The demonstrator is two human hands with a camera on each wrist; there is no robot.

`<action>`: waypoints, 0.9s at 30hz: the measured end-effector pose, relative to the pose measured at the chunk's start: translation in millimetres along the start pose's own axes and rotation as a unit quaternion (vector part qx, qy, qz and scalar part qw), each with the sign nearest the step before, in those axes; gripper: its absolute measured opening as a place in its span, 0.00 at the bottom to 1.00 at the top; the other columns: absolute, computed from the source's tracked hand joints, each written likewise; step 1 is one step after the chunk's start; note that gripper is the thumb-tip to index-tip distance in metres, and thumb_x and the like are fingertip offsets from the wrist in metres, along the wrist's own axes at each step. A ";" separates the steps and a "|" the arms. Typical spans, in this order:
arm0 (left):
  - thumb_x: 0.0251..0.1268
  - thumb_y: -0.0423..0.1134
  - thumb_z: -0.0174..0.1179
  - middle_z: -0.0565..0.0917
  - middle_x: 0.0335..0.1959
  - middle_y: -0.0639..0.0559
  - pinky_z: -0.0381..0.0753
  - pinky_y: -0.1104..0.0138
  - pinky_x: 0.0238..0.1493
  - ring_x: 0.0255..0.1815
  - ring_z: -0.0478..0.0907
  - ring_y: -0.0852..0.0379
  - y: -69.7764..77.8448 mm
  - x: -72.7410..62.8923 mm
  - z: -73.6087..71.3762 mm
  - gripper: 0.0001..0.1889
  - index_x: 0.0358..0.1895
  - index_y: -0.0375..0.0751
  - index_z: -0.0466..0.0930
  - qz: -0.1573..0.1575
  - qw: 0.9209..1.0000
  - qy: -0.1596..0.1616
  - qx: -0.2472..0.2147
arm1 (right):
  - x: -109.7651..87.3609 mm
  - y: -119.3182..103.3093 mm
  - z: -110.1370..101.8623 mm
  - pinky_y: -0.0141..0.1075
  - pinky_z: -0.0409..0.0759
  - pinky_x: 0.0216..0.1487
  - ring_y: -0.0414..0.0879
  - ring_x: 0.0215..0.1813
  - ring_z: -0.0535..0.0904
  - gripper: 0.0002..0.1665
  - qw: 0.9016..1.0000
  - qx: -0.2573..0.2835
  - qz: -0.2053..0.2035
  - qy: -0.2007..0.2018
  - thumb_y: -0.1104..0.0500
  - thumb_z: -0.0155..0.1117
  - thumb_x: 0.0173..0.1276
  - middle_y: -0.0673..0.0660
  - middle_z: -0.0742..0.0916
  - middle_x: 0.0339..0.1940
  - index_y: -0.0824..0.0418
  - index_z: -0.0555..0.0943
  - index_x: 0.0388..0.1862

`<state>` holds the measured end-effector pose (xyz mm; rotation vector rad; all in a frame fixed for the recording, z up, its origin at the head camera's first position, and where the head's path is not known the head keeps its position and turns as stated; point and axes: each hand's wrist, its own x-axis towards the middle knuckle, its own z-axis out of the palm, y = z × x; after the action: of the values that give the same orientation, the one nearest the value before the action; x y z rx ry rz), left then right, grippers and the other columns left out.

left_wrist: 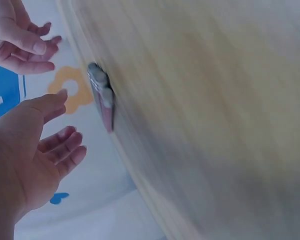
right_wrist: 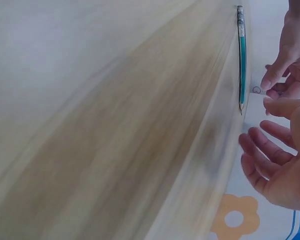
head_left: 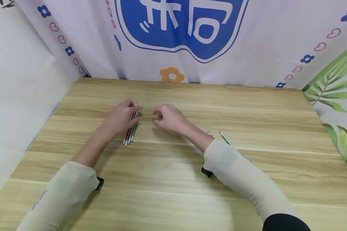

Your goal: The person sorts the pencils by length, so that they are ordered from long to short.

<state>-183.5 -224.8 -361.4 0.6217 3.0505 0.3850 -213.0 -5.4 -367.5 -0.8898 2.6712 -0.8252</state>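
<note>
A small bundle of pencils (head_left: 129,136), dark red and green with pale eraser ends, lies on the left part of the table. Over its upper half is my left hand (head_left: 119,118), thumb and fingers spread apart; the left wrist view shows the pencils (left_wrist: 105,97) beyond those fingers, with a gap. My right hand (head_left: 170,118) hovers just right of the bundle, its fingers loosely bent around nothing. In the right wrist view, a green pencil (right_wrist: 242,65) lies past the right fingertips.
By the right forearm lie a green pencil (head_left: 225,138) and some pencil tips (head_left: 209,133), partly hidden by the sleeve (head_left: 234,170). The wood-grain table (head_left: 162,179) meets a printed cloth (head_left: 263,48) at its far edge.
</note>
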 end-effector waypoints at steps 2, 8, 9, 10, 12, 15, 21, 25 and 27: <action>0.73 0.37 0.65 0.78 0.53 0.33 0.82 0.50 0.49 0.48 0.78 0.40 5.7 1.6 0.2 0.23 0.67 0.33 0.79 0.008 1.000 0.001 0.010 | -4.0 1.0 -2.4 0.41 0.83 0.54 0.47 0.52 0.84 0.22 1.000 -0.018 -0.003 0.004 0.53 0.71 0.72 0.57 0.89 0.50 0.61 0.85 0.61; 0.71 0.38 0.67 0.80 0.53 0.33 0.83 0.50 0.51 0.49 0.79 0.40 18.7 4.2 2.7 0.23 0.65 0.31 0.80 0.025 1.000 0.011 0.011 | -13.1 4.8 -5.8 0.44 0.82 0.62 0.51 0.60 0.85 0.24 0.999 -0.045 -0.008 0.009 0.51 0.71 0.72 0.58 0.87 0.61 0.60 0.84 0.63; 0.71 0.38 0.68 0.80 0.53 0.33 0.83 0.50 0.51 0.49 0.80 0.39 19.9 4.4 3.4 0.23 0.65 0.31 0.80 0.027 0.999 0.014 0.010 | -14.6 5.7 -6.4 0.43 0.82 0.62 0.51 0.59 0.85 0.24 0.999 -0.049 -0.010 0.009 0.51 0.71 0.72 0.58 0.87 0.62 0.60 0.84 0.63; 0.70 0.38 0.68 0.80 0.53 0.32 0.83 0.50 0.51 0.49 0.80 0.39 21.3 4.5 4.0 0.23 0.65 0.31 0.80 0.029 0.999 0.016 0.009 | -16.3 6.5 -7.4 0.43 0.82 0.61 0.50 0.58 0.85 0.24 0.998 -0.053 -0.011 0.010 0.51 0.71 0.73 0.58 0.86 0.63 0.60 0.84 0.63; 0.70 0.38 0.69 0.81 0.53 0.32 0.84 0.49 0.51 0.49 0.81 0.38 23.6 4.7 5.2 0.24 0.64 0.31 0.80 0.032 0.999 0.018 0.011 | -20.0 8.6 -9.7 0.43 0.81 0.62 0.50 0.58 0.84 0.25 0.998 -0.065 -0.011 0.013 0.50 0.70 0.73 0.58 0.86 0.63 0.60 0.84 0.64; 0.69 0.38 0.70 0.81 0.53 0.32 0.84 0.49 0.51 0.49 0.82 0.38 27.1 5.9 7.2 0.24 0.64 0.31 0.81 0.038 0.999 0.020 0.018 | -25.2 12.3 -13.7 0.44 0.80 0.64 0.50 0.58 0.84 0.25 0.996 -0.082 -0.010 0.020 0.49 0.70 0.73 0.57 0.86 0.63 0.60 0.84 0.64; 0.67 0.38 0.72 0.82 0.52 0.32 0.86 0.52 0.47 0.45 0.84 0.39 35.3 7.2 11.2 0.24 0.63 0.31 0.82 0.051 0.998 0.028 0.029 | -36.0 19.5 -22.2 0.45 0.79 0.66 0.53 0.60 0.84 0.26 0.996 -0.090 -0.011 0.025 0.50 0.71 0.72 0.59 0.86 0.62 0.60 0.83 0.64; 0.66 0.39 0.73 0.83 0.52 0.33 0.86 0.53 0.46 0.44 0.84 0.41 40.5 8.1 14.3 0.24 0.62 0.31 0.82 0.059 0.997 0.031 0.031 | -44.5 26.1 -27.8 0.45 0.80 0.64 0.53 0.60 0.83 0.25 0.996 -0.086 -0.002 0.024 0.52 0.72 0.71 0.59 0.86 0.62 0.60 0.83 0.63; 0.67 0.39 0.72 0.83 0.52 0.33 0.86 0.52 0.46 0.45 0.84 0.41 43.3 8.7 15.6 0.24 0.62 0.32 0.82 0.060 0.997 0.028 0.030 | -49.0 30.1 -30.8 0.45 0.80 0.65 0.53 0.62 0.83 0.24 0.996 -0.084 0.006 0.025 0.53 0.73 0.71 0.58 0.86 0.62 0.60 0.84 0.63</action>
<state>-174.1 -179.2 -365.8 0.8121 3.0974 0.3182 -199.6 57.8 -358.4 -0.8983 2.8202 -0.6368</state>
